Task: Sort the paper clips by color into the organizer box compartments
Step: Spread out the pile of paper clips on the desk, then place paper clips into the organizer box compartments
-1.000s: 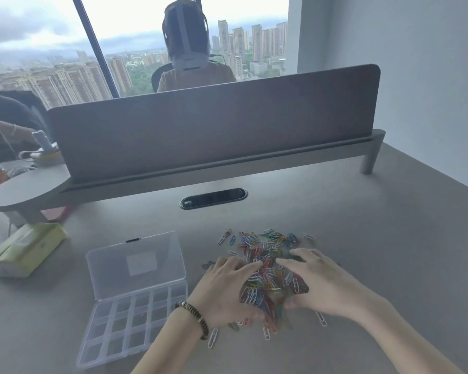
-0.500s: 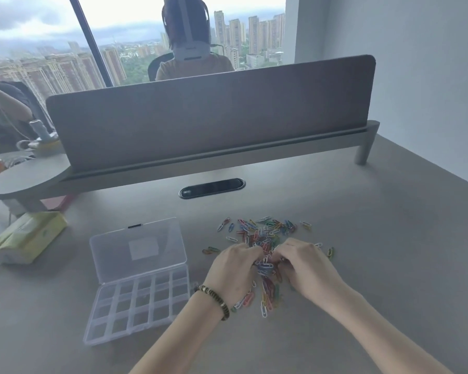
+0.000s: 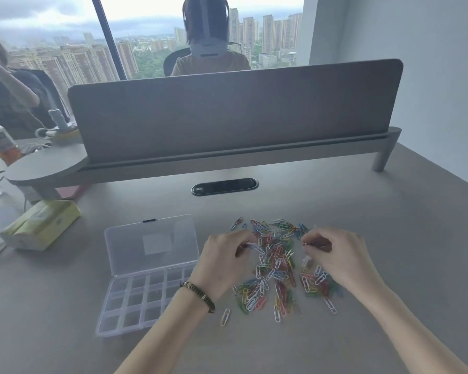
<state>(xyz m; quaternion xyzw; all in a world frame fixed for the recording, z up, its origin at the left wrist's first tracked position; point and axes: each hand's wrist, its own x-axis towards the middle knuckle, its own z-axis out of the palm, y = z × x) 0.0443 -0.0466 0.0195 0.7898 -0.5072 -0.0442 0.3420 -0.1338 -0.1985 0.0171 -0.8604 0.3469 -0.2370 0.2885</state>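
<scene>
Both hands, left hand (image 3: pixel 222 263) and right hand (image 3: pixel 338 255), curl to pinch clips from the scattered multicoloured paper clips (image 3: pixel 278 268) at lower centre, beside the clear plastic organizer box (image 3: pixel 135 300) lying open, ready for sorting.

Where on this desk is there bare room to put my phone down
Bare desk lies right of the paper clips, up to the wall, and between the clips and the cable slot. Crowded: the strip between the organizer box and the clips, where the left hand sits.

no text, label or number is legible
</scene>
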